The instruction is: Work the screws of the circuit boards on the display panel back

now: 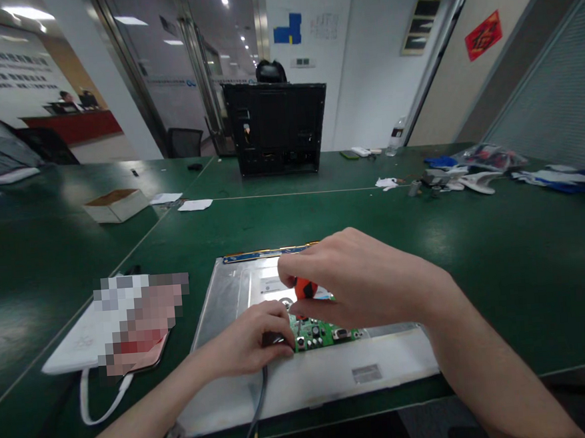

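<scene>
A silvery flat display panel (333,376) lies on the green table, with a green circuit board (320,334) on it. My right hand (347,278) is closed round the orange and black handle of a screwdriver (305,288), held upright over the board. My left hand (261,338) rests at the board's left edge, its fingers closed on a dark connector (273,338). From beneath that hand a dark cable (259,398) runs down over the panel's front edge. The screwdriver's tip is mostly hidden by my fingers.
Left of the panel lie a white power bank (75,344) and a phone (154,355), joined by a white cable (93,420). Farther back are an open box (116,208), papers (195,205) and a black monitor casing (279,126). Bags and loose parts (479,172) sit at the back right.
</scene>
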Demonstrator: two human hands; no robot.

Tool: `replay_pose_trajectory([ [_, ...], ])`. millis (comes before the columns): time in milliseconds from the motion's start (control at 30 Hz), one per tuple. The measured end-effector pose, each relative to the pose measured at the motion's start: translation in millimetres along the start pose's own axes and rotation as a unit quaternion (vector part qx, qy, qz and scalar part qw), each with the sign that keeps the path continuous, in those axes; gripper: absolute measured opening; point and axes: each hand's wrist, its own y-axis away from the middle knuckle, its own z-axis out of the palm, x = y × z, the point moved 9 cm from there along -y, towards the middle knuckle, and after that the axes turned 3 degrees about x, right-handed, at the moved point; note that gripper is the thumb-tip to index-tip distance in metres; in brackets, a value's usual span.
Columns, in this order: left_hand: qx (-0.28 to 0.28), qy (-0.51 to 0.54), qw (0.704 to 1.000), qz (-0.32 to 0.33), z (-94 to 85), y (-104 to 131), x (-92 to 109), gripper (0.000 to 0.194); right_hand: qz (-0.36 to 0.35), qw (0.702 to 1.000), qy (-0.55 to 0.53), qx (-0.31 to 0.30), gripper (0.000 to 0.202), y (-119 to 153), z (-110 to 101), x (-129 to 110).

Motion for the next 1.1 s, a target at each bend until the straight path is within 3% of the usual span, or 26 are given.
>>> replay_pose_trajectory([
  [433,0.01,0.016,0.999,0.037,-2.3,3,4,0.005,-0.044,0.999,-0.009,-0.006,0.007,-6,13,-18],
  [633,0.001,0.029,0.999,0.016,0.0,4,0,0.009,-0.047,0.999,-0.001,-0.012,0.009,-8,19,-18],
  [1100,0.007,0.024,0.999,0.04,-1.1,2,3,0.005,-0.048,0.999,0.008,-0.004,0.011,-8,19,-18],
])
